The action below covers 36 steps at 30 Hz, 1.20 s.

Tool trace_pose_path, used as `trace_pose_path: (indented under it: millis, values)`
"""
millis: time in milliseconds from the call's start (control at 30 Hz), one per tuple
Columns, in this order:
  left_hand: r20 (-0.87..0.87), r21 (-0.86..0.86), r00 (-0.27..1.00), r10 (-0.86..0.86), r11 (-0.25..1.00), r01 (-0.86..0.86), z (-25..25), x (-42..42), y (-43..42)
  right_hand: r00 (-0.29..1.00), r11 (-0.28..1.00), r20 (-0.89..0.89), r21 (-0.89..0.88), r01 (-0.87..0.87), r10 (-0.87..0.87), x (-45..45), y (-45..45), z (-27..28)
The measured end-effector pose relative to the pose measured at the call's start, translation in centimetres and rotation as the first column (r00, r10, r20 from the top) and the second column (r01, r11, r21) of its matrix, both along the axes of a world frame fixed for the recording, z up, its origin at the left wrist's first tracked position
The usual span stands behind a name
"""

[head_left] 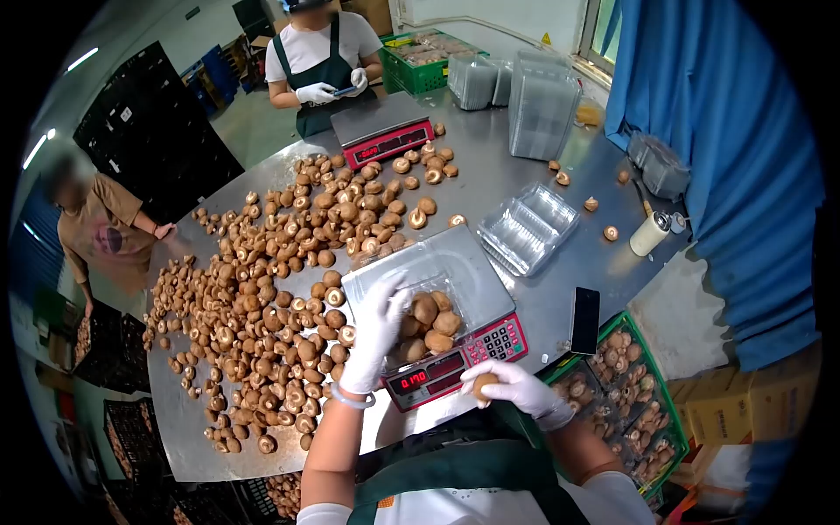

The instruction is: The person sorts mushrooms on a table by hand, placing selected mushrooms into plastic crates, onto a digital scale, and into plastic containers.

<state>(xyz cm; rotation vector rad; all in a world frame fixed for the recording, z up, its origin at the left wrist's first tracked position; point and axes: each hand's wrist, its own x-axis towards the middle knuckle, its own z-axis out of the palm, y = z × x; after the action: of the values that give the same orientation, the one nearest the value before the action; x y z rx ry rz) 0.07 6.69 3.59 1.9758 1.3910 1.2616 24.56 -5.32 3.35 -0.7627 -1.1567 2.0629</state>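
Observation:
A clear plastic tray holding several brown mushrooms (430, 321) sits on the metal plate of a red scale (500, 343), whose red display is lit. My left hand (378, 330), in a white glove, is over the tray's left side; its fingers are bent beside the mushrooms, and whether they hold one cannot be made out. In front of the scale, my gloved right hand (512, 390) is closed on a single mushroom (482, 388). A large pile of loose mushrooms (254, 293) spreads over the steel table (197, 455) to the left of the scale.
Open clear trays (528, 229) lie behind the scale, near stacked containers (541, 103). A phone (584, 320) and a white bottle (649, 234) are at the right. A green crate (669, 411) holds packed mushrooms. A second scale (385, 131) stands before a co-worker (328, 52); another person (109, 219) is left.

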Motion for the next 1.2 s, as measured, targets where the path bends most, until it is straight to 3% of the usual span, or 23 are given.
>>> trace_pose_path:
  millis: [33, 100, 133, 167, 200, 233, 267, 300, 400, 433, 467, 500, 533, 567, 633, 700, 833, 900, 967, 1033, 1100, 1167, 1200]
  values:
    - [0.040, -0.060, 0.999, 0.021, 0.998, -0.019, 1.2, -0.6, -0.6, 0.997, 0.997, 0.014, -0.006, 0.073, -0.072, 0.5, 0.2, 0.1]
    - [-0.067, -0.149, 0.998, 0.004, 0.989, -0.014, 1.3, -1.6, -1.2, 0.986, 0.984, -0.002, 0.049, 0.169, -0.169, 1.5, 1.3, -0.4]
    - [-0.211, -0.161, 0.975, -0.069, 0.986, 0.035, 1.9, -1.3, -1.4, 0.975, 0.975, 0.019, 0.050, 0.218, -0.219, 1.6, 2.1, -0.2]
    - [-0.358, -0.054, 0.926, -0.120, 0.993, 0.108, 1.8, -0.6, -1.4, 0.963, 0.963, 0.041, 0.053, 0.263, -0.265, 1.5, 2.9, 0.1]
    - [-0.403, -0.072, 0.899, -0.171, 0.985, 0.155, 1.3, 0.2, -1.4, 0.965, 0.965, 0.041, 0.051, 0.258, -0.260, 1.1, 3.8, 0.4]
    - [-0.446, -0.090, 0.867, -0.220, 0.975, 0.201, 0.7, 0.8, -1.3, 0.935, 0.928, 0.074, 0.171, 0.331, -0.347, 0.2, 4.8, 0.7]
    - [-0.376, -0.164, 0.890, -0.259, 0.964, 0.211, 0.4, 1.4, -1.2, 0.895, 0.871, 0.094, 0.294, 0.394, -0.437, -0.6, 5.4, 0.9]
    - [-0.377, -0.158, 0.890, -0.257, 0.965, 0.211, 0.4, 1.4, -1.1, 0.894, 0.869, 0.091, 0.299, 0.395, -0.438, -1.1, 5.9, 0.7]
    - [-0.208, -0.030, 0.972, -0.107, 0.994, 0.103, 0.9, 0.8, -1.1, 0.833, 0.749, 0.105, 0.510, 0.423, -0.542, -2.4, 7.4, -0.7]
    - [-0.070, -0.121, 0.995, -0.070, 0.991, 0.061, 2.5, 0.3, -1.8, 0.833, 0.748, 0.105, 0.512, 0.422, -0.543, -2.3, 7.6, -0.4]
    - [0.221, -0.271, 0.975, -0.017, 0.959, 0.078, 2.3, -0.6, -1.9, 0.887, 0.850, 0.024, 0.298, 0.434, -0.462, -2.2, 7.9, 0.0]
    - [0.483, -0.405, 0.872, 0.082, 0.904, 0.139, 2.1, -1.5, -2.1, 0.916, 0.914, -0.075, 0.072, 0.399, -0.394, -2.0, 8.0, 0.2]
    - [0.600, -0.387, 0.795, 0.092, 0.903, 0.188, 1.2, -2.4, -2.1, 0.882, 0.903, -0.198, -0.040, 0.429, -0.428, -2.2, 8.3, -0.7]
    - [0.706, -0.361, 0.701, 0.102, 0.903, 0.233, 0.5, -3.0, -2.0, 0.882, 0.901, -0.191, -0.039, 0.431, -0.430, -1.9, 8.8, -1.7]
    - [0.856, -0.330, 0.497, 0.139, 0.888, 0.321, 0.0, -3.2, -2.3, 0.817, 0.879, -0.412, -0.422, 0.221, -0.403, -1.4, 9.8, -2.6]
    - [0.890, -0.316, 0.435, 0.134, 0.870, 0.378, -1.2, -4.1, -2.5, 0.824, 0.873, -0.389, -0.429, 0.234, -0.412, -1.5, 10.0, -2.6]
    - [0.921, -0.373, 0.255, 0.293, 0.850, 0.371, -0.1, -5.3, -4.2, 0.859, 0.902, -0.319, -0.304, 0.308, -0.401, -1.7, 10.1, -2.5]
    - [0.910, -0.380, 0.280, 0.305, 0.883, 0.275, 0.8, -6.1, -4.8, 0.871, 0.917, -0.301, -0.223, 0.332, -0.388, -1.6, 10.2, -2.2]
    - [0.894, -0.384, 0.347, 0.284, 0.884, 0.266, 0.8, -7.1, -5.2, 0.877, 0.896, -0.187, -0.124, 0.425, -0.442, -1.6, 10.4, -2.2]
    - [0.907, -0.367, 0.324, 0.269, 0.883, 0.292, 0.4, -7.4, -5.1, 0.867, 0.884, -0.173, -0.100, 0.456, -0.467, -1.3, 10.8, -1.9]
    - [0.790, -0.383, 0.568, 0.233, 0.910, 0.159, 1.8, -5.2, -4.4, 0.841, 0.867, -0.212, -0.158, 0.472, -0.497, -1.0, 11.4, -2.7]
    - [0.509, -0.450, 0.836, 0.205, 0.891, 0.056, 3.6, -1.9, -3.4, 0.811, 0.848, -0.250, -0.190, 0.495, -0.529, -1.6, 11.9, -1.8]
    - [0.379, -0.321, 0.924, 0.045, 0.943, 0.086, 2.4, -0.5, -2.9, 0.818, 0.855, -0.249, -0.184, 0.485, -0.518, -2.0, 12.0, -1.4]
